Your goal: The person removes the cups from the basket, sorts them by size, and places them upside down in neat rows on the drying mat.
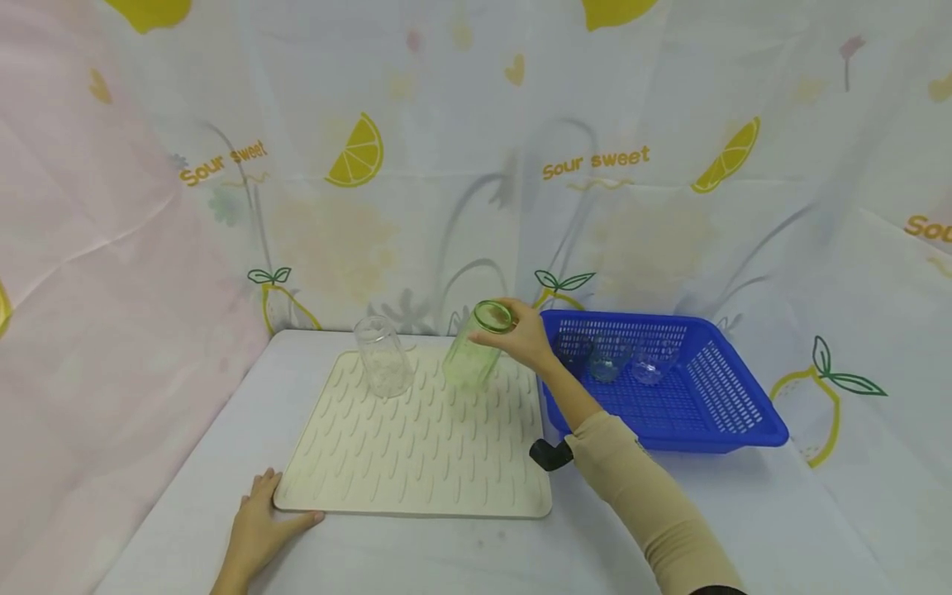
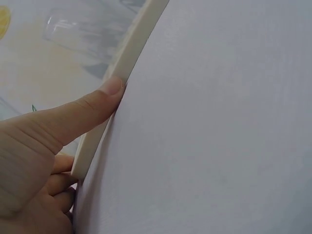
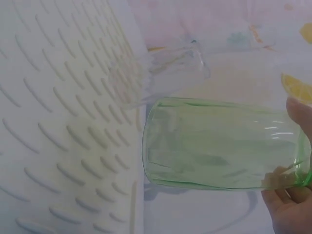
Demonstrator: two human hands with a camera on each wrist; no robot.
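My right hand [image 1: 528, 337] holds a tall green drinking glass [image 1: 472, 364] by its upper end, over the back right of a cream ridged mat [image 1: 416, 450]. The glass leans, with its darker green end up; in the right wrist view its other end is close over the mat, and thumb and fingers grip the near end. To its left a clear glass [image 1: 387, 364] stands on the mat. My left hand [image 1: 256, 529] rests at the mat's near left corner. Its straight thumb [image 2: 87, 107] touches the front edge, and the fingers lie by the left side.
A blue plastic basket [image 1: 669, 434] stands right of the mat, behind my right forearm. Several small glass cups [image 1: 606, 368] sit along its back left part. A lemon-printed cloth [image 1: 431, 231] hangs behind the white table [image 1: 416, 562].
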